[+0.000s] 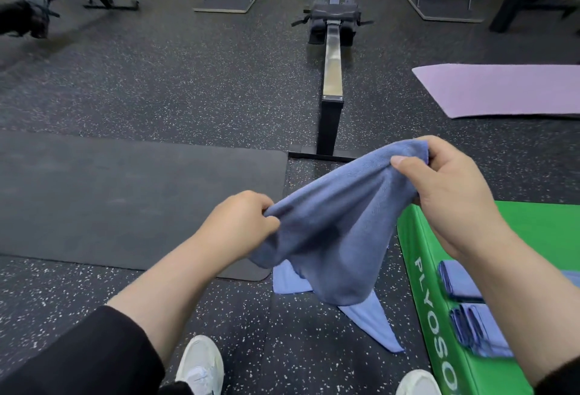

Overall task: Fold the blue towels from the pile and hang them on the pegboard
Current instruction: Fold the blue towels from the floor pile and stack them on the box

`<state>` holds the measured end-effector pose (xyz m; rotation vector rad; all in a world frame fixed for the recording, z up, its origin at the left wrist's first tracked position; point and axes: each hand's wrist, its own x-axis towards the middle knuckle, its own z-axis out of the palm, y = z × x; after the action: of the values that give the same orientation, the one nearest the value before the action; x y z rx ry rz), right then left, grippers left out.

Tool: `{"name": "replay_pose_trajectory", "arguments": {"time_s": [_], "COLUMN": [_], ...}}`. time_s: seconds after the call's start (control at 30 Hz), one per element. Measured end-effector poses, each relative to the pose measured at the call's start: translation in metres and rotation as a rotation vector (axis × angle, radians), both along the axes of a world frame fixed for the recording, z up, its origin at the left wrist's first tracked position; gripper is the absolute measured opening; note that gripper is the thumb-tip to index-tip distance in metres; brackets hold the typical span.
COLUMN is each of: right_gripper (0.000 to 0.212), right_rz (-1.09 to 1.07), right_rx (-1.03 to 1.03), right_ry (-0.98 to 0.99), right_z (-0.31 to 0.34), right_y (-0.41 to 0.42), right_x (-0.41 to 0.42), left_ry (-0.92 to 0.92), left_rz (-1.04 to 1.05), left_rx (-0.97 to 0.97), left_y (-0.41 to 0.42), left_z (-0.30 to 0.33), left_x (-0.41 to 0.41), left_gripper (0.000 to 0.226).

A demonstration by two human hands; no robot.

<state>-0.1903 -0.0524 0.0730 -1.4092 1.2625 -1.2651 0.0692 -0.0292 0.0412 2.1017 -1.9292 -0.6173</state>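
A blue towel point(342, 231) hangs in the air in front of me, stretched between both hands. My left hand point(238, 222) grips its lower left edge. My right hand point(445, 187) pinches its upper right edge, higher up. The towel's loose end droops toward the floor. Under it a lighter blue towel point(373, 325) lies spread on the speckled floor. Two folded blue towels point(461, 281) point(480, 332) rest on the green plyo box point(533, 225) at my right. No pegboard shows in the head view.
A black mat point(125, 200) lies on the floor to the left. A rowing machine point(332, 74) stretches away straight ahead. A purple mat point(502, 90) lies at the far right. Other gym equipment stands along the back wall. My white shoes point(201, 366) are at the bottom.
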Motion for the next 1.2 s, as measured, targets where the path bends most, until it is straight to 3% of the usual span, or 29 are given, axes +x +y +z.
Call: {"name": "replay_pose_trajectory", "arguments": {"time_s": [0.13, 0.3, 0.57, 0.8, 1.03, 1.2], "right_gripper": [0.006, 0.017, 0.018, 0.012, 0.033, 0.02], "right_rz": [-0.062, -0.084, -0.087, -0.06, -0.032, -0.02], "right_rx": [0.01, 0.053, 0.119, 0.169, 0.237, 0.335], "right_ry": [0.026, 0.053, 0.083, 0.087, 0.072, -0.008], "right_z": [-0.004, -0.007, -0.009, -0.007, -0.01, -0.02], "right_y": [-0.002, -0.001, -0.002, 0.0, 0.002, 0.007], "right_x": [-0.014, -0.025, -0.028, -0.026, -0.015, 0.013], "left_ry": [0.01, 0.376, 0.948, 1.013, 1.123, 1.082], "left_rz": [0.18, 0.357, 0.499, 0.571, 0.569, 0.502], "left_rx": [-0.094, -0.308, -0.342, -0.253, -0.195, -0.219], "left_y": [-0.002, -0.002, -0.003, -0.003, -0.002, 0.002], "left_z": [-0.004, -0.003, -0.003, -0.002, 0.002, 0.004], "left_x": [0.024, 0.038, 0.039, 0.036, 0.026, -0.007], "left_gripper": [0.016, 0.017, 0.009, 0.03, 0.03, 0.027]}}
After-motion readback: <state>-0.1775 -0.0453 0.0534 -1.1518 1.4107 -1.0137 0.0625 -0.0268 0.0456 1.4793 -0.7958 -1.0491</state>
